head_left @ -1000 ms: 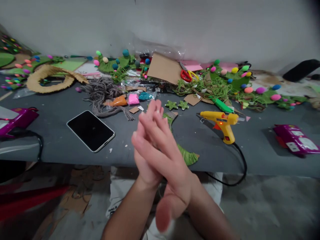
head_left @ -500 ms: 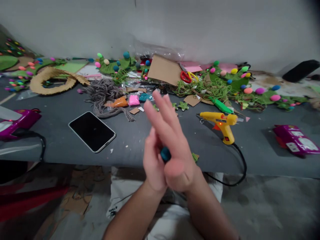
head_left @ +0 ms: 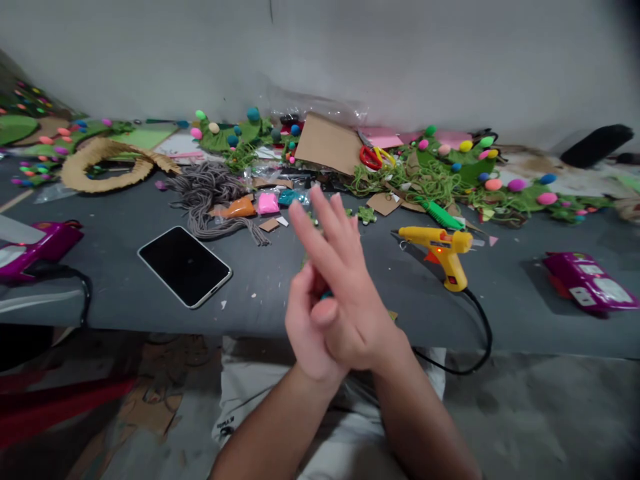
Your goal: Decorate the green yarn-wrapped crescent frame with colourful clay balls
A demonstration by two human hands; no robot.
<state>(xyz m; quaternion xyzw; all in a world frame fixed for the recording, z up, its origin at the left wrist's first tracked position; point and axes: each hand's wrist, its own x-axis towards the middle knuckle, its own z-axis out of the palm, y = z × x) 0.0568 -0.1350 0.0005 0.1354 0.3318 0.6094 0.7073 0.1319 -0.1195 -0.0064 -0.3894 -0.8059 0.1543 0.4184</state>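
Note:
Between my palms sits a small teal ball [head_left: 326, 295] that looks like soft modelling clay, with only a sliver of it showing. My left hand [head_left: 309, 333] cups it from below, fingers bent and partly hidden. Over it lies my right hand [head_left: 350, 287], palm pressed on the ball with its fingers stretched forward. Both hands are above the table's front edge. Beyond them are packets of orange clay [head_left: 240, 208], pink clay [head_left: 269, 203] and teal clay [head_left: 292, 197]. Small green flower-like pieces [head_left: 367, 215] lie just behind my fingertips.
To the right a yellow glue gun [head_left: 437, 243] rests with its cord over the edge. A phone [head_left: 185, 265] lies to the left. Grey yarn [head_left: 210, 193], a straw-coloured wreath [head_left: 107, 177], scissors [head_left: 373, 157], cardboard [head_left: 327, 143] and green decorations with coloured balls line the back.
My right hand has shifted slightly over the left, its thumb moving left. The teal ball is now more covered. Other things on the table stay in place.

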